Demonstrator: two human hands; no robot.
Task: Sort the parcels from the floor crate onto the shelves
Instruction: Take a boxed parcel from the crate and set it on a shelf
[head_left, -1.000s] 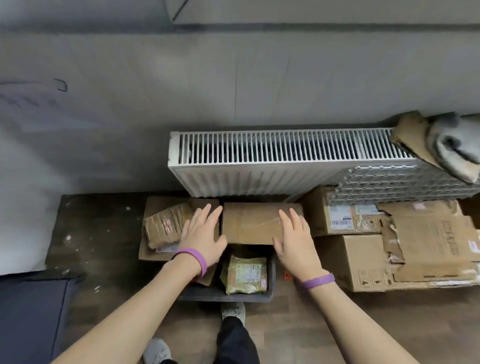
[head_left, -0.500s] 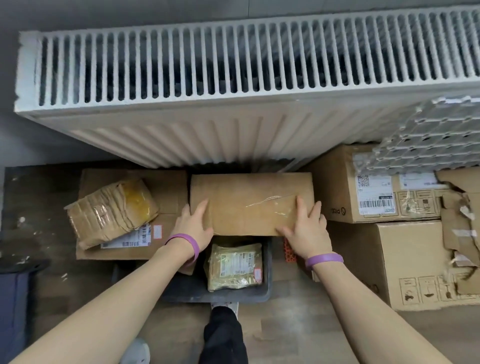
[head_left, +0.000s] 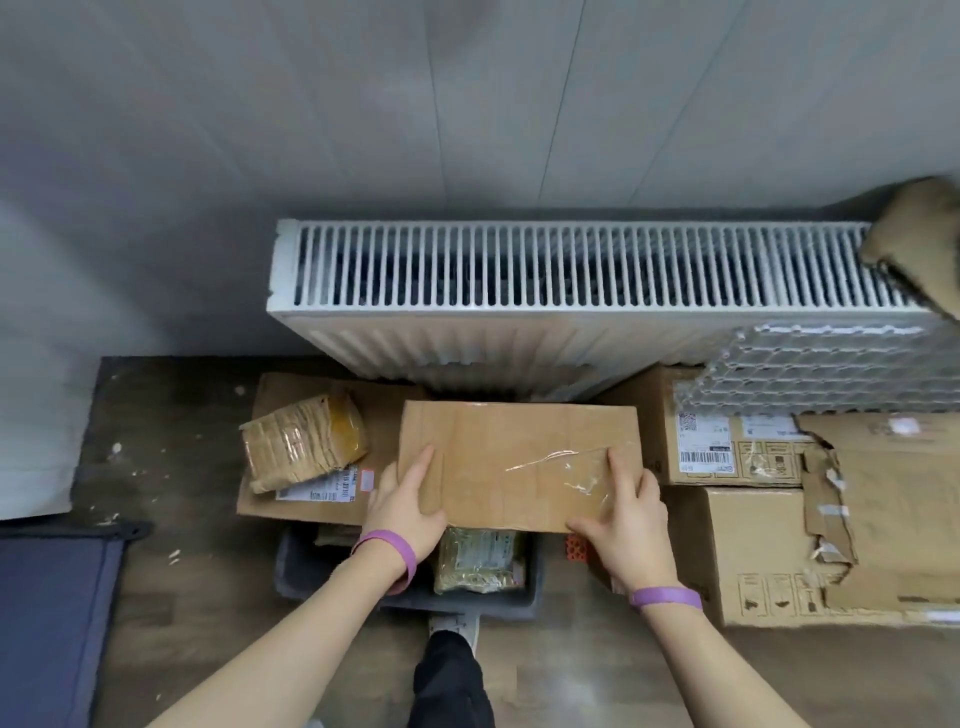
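In the head view, the step in hand looked like lifting the flat cardboard parcel (head_left: 519, 467) off the grey floor crate (head_left: 511, 605); it was best raised level, thumbs on top, clear of the radiator (head_left: 571, 291). The left hand (head_left: 408, 512) gripped its near left corner, the right hand (head_left: 626, 519) its near right corner. The parcel lay across the crate's far edge, a green packet (head_left: 480, 558) below.

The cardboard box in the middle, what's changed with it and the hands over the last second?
Both hands have closed on the cardboard box: the left hand grips its near left corner, the right hand its near right edge. A second ago they only hovered over it. The box looks barely moved. The yellow packet stays in the grey crate.
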